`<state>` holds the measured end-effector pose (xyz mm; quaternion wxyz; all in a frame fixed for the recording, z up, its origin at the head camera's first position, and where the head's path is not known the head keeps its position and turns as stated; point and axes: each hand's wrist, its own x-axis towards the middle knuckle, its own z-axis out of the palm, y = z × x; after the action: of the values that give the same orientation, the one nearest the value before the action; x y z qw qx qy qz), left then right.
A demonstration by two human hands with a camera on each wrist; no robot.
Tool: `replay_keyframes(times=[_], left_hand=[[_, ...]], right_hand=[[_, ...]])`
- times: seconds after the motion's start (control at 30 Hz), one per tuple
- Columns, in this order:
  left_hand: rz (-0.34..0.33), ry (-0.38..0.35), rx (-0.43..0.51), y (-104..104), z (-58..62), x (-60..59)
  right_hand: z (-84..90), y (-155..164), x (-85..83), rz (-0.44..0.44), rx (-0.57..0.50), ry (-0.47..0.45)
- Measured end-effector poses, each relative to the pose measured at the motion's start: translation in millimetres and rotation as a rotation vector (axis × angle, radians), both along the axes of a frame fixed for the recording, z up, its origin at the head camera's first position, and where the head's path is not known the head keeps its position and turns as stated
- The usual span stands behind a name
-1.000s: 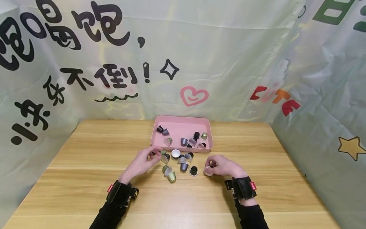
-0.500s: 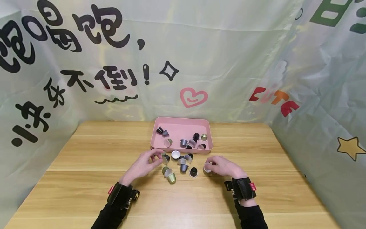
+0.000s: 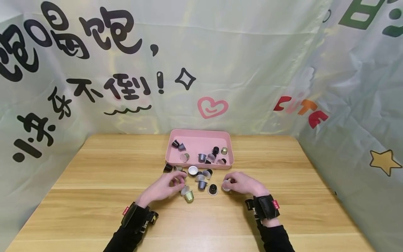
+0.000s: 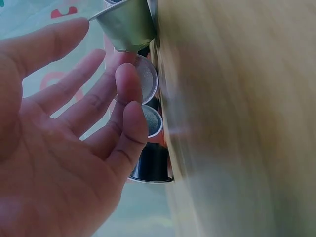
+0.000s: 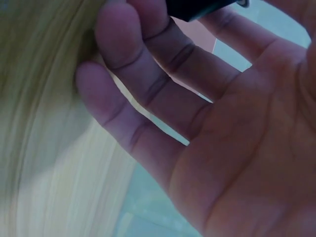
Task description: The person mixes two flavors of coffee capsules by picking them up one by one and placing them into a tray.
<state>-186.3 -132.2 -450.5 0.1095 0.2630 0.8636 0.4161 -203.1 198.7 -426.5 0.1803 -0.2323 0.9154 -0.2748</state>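
Note:
My left hand hovers over the left side of a loose group of coffee capsules on the table. In the left wrist view its thumb tip meets the rim of a green capsule, the other fingers loosely bent. A light-green capsule lies just right of those fingers. To the right of the group, my right hand pinches a capsule with a pale lid. Only its dark body shows at the top of the right wrist view. Nearby are a black capsule and a blue-grey capsule.
Behind the group a pink tray holds several capsules. A white-lidded capsule sits before its front wall, and a black capsule lies by its front left corner. A printed cloth hangs behind the wooden table.
My left hand has moved right and nearer to me, uncovering the black capsule by the tray's corner. My right hand has stayed almost in place, still holding its capsule.

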Motion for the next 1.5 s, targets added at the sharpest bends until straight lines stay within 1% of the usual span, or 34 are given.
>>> replay_keyframes(times=[0.2, 0.37, 0.57, 0.87, 0.97, 1.1, 1.27, 1.4, 1.5], left_hand=[[0.009, -0.016, 0.007, 0, -3.4, 3.3], [0.0, -0.012, 0.012, -1, -5.4, 3.4], [-0.009, -0.005, 0.013, -1, -6.0, 3.8], [-0.011, -0.004, 0.013, 1, -3.6, 4.9], [-0.02, -0.005, 0.009, 3, -2.7, 5.4], [-0.049, -0.008, 0.01, 7, -3.3, 6.5], [-0.079, -0.038, 0.014, 10, -4.7, 9.2], [-0.083, -0.041, 0.003, 11, -4.5, 10.5], [-0.082, -0.038, -0.002, 11, -4.0, 10.6]], right_hand=[[-2.4, -2, 2.6, 0.03, -0.023, 0.023], [-4.2, -4, 2.8, 0.054, -0.034, 0.065], [-6.0, -5, 1.8, 0.057, -0.032, 0.065], [-3.2, -7, 1.1, 0.074, -0.065, 0.073], [-2.9, -8, 1.2, 0.072, -0.062, 0.073], [-3.5, -10, 1.2, 0.074, -0.053, 0.074], [-7.1, -15, 1.5, 0.091, -0.048, 0.085], [-8.4, -17, 2.7, 0.115, -0.057, 0.085], [-7.2, -17, 3.4, 0.109, -0.061, 0.072]])
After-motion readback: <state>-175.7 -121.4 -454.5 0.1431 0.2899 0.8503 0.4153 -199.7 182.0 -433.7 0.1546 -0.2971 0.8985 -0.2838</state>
